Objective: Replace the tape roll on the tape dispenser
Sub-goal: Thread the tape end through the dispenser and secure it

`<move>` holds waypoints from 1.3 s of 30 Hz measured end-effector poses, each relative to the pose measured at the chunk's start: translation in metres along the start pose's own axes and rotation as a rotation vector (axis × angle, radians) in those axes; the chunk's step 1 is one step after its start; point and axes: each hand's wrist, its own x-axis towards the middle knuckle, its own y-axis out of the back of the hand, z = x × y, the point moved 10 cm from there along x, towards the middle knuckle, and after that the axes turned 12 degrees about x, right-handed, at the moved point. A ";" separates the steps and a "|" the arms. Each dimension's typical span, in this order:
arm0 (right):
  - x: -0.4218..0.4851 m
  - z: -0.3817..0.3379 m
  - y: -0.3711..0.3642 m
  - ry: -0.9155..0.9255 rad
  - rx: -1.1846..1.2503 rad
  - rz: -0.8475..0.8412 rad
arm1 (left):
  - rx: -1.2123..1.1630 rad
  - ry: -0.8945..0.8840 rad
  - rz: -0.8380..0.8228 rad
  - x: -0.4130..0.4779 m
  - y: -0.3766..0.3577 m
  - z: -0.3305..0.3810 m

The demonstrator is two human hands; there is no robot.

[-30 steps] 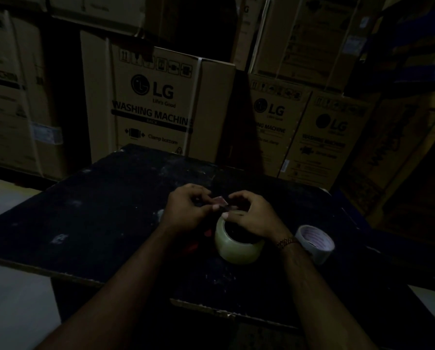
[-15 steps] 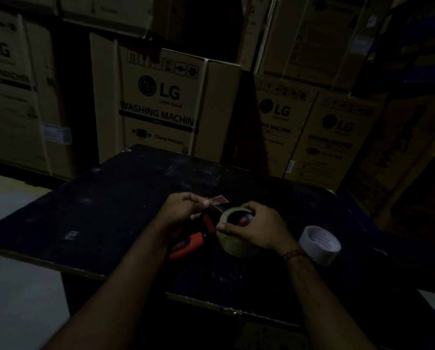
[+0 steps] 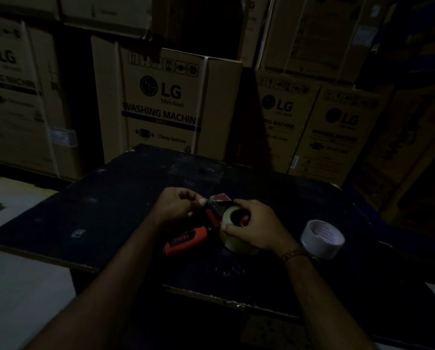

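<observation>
Fingers of the right hand point(image 3: 255, 223) curl over the roll point(image 3: 232, 232), thumb pressed on its near rim, gripping it where it sits on the dispenser point(image 3: 198, 231). That hand hides most of the roll's right side and part of the red hub showing through its core. Left hand point(image 3: 178, 205) has its fingers closed in a pinch at the dispenser's front end, just beside the reddish flap point(image 3: 220, 197); whether they grasp the loose tape end or the dispenser's own part is too dark to tell. The dispenser lies on its side on the black table point(image 3: 97, 205), its orange and black handle pointing toward the near left, clear of both hands. A bracelet point(image 3: 291, 254) circles the right wrist. Just right of that wrist, apart from the dispenser, a white roll point(image 3: 321, 239) stands tilted on the table. Pale floor point(image 3: 21, 294) shows at the near left. Beyond the table stand stacked LG washing machine boxes point(image 3: 165, 104), filling the whole background.
</observation>
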 end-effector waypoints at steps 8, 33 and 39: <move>-0.037 -0.074 -0.023 0.264 -0.241 0.367 | 0.020 -0.113 -0.003 -0.012 0.001 0.004; -0.069 -0.034 -0.036 -0.489 0.139 0.254 | -0.204 0.008 0.190 -0.053 -0.007 -0.020; -0.070 -0.039 -0.027 -0.384 -0.174 0.282 | -0.015 -0.120 0.182 -0.063 -0.007 -0.004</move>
